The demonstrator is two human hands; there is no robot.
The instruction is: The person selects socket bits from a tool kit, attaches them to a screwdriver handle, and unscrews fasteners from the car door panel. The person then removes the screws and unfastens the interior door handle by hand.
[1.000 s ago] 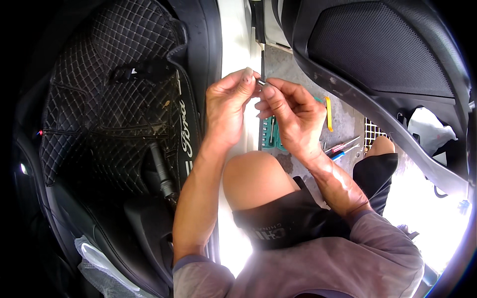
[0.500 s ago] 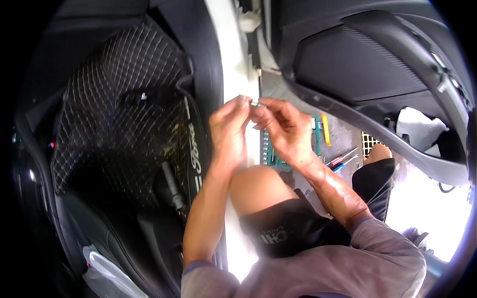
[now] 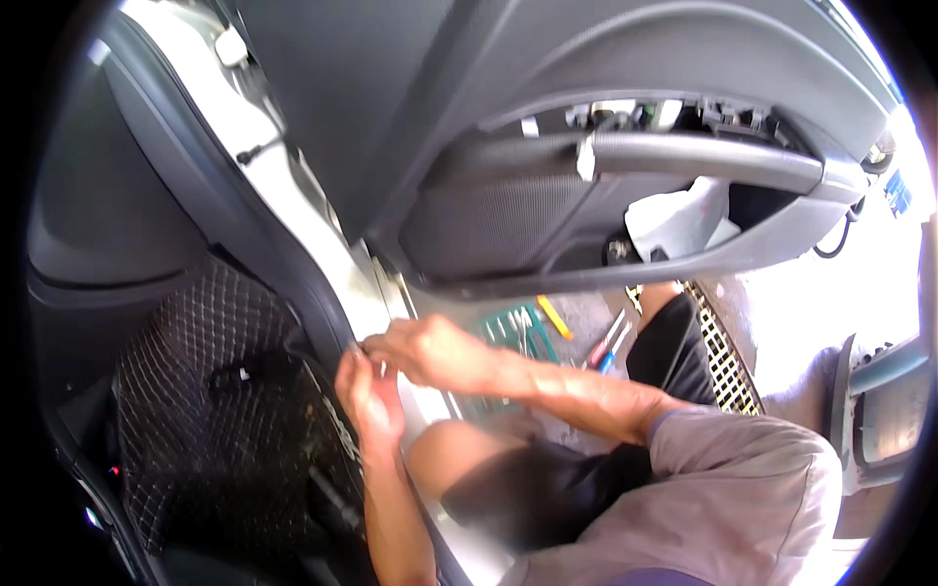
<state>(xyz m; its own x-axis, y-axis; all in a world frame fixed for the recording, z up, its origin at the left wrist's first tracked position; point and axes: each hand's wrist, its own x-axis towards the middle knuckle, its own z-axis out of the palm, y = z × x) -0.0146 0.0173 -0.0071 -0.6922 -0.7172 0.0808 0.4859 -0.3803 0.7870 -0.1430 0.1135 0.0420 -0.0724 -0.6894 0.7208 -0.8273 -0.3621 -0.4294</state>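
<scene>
Fingers of our left hand (image 3: 377,405) and right hand (image 3: 430,349) bunch together, on what we cannot tell; our right forearm (image 3: 586,396) partly blocks the green socket case (image 3: 496,332) near a blue-handled tool (image 3: 608,362).

The person wears a loose, creased T-shirt (image 3: 728,483) in greyish brown, its short sleeve (image 3: 743,439) edged with a narrow purplish cuff (image 3: 660,430) and its collar (image 3: 669,578) dark blue-purple. Black shorts (image 3: 552,483) end near the knees (image 3: 454,451); left hand (image 3: 376,408) and right hand (image 3: 437,354) are bare.
</scene>
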